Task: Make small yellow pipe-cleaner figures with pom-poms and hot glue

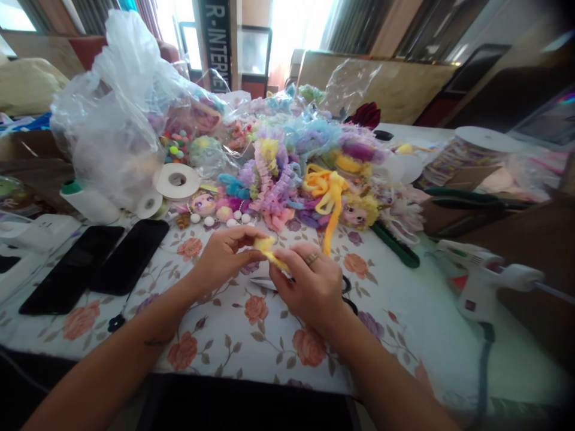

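A: What are the person's hands doing, nearest the camera?

B: The left hand point(223, 254) and the right hand point(311, 286) meet over the floral tablecloth point(251, 335). Both pinch a small yellow fuzzy piece point(268, 248) between closed fingertips; the right hand wears a ring.

A: Anything under them?

B: A pair of scissors point(344, 293) lies on the cloth, mostly hidden by the right hand.

A: And to the sides?

B: To the left, two black phones point(99, 263) lie side by side. To the right, a white glue gun point(483, 278) rests near the table edge.

A: Farther back?

B: Two rolls of white tape point(176, 179), then a doll head point(203, 205) with beads beside it. A heap of pastel pipe-cleaner trimmings point(291, 167) fills the middle, with a yellow pipe-cleaner bow point(327, 188) and a blonde doll head point(357, 212) at its front edge.

A: Behind that?

B: A crumpled clear plastic bag point(117, 102) holding coloured pompoms stands at the left.
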The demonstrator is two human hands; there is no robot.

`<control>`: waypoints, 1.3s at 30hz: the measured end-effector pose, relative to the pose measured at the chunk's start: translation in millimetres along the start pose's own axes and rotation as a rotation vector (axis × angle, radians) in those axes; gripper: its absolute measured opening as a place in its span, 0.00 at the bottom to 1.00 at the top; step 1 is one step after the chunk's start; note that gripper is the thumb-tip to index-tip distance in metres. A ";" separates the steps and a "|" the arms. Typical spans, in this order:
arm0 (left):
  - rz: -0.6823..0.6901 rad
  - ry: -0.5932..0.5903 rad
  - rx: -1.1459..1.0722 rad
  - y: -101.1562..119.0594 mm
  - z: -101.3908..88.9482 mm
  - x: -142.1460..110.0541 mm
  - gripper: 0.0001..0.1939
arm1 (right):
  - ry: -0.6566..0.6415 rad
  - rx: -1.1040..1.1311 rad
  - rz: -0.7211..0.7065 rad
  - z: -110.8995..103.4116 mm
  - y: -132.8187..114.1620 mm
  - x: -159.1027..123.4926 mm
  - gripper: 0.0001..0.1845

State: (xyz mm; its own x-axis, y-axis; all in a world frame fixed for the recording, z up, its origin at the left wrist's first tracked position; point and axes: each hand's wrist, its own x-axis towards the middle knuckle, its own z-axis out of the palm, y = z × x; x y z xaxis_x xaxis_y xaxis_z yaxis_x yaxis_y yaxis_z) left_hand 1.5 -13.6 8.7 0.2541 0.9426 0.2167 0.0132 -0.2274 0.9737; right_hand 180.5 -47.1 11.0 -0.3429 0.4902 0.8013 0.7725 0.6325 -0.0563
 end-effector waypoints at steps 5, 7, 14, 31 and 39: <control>0.148 0.015 0.109 -0.8 -0.6 0.2 0.12 | 0.060 -0.039 -0.113 -1.0 1.1 0.3 0.02; 0.188 0.025 0.163 -1.0 -0.7 0.0 0.12 | 0.067 -0.037 -0.121 -1.5 1.4 0.6 0.02; 0.317 0.033 0.404 0.5 -2.3 -1.4 0.10 | 0.093 -0.028 -0.144 -2.1 2.4 -0.3 0.06; 0.414 0.044 0.381 3.7 2.0 -3.9 0.12 | 0.128 0.010 -0.137 -2.8 4.1 0.0 0.09; 0.321 0.001 0.255 -0.3 1.2 -3.6 0.13 | 0.119 0.216 0.125 0.5 2.2 0.6 0.05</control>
State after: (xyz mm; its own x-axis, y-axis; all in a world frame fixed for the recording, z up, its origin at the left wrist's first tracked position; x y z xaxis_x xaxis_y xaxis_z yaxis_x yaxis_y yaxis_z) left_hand 1.7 -17.3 7.5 0.2830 0.8140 0.5072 0.1728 -0.5634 0.8079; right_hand 181.7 -45.0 11.0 -0.1770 0.5070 0.8435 0.6691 0.6905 -0.2747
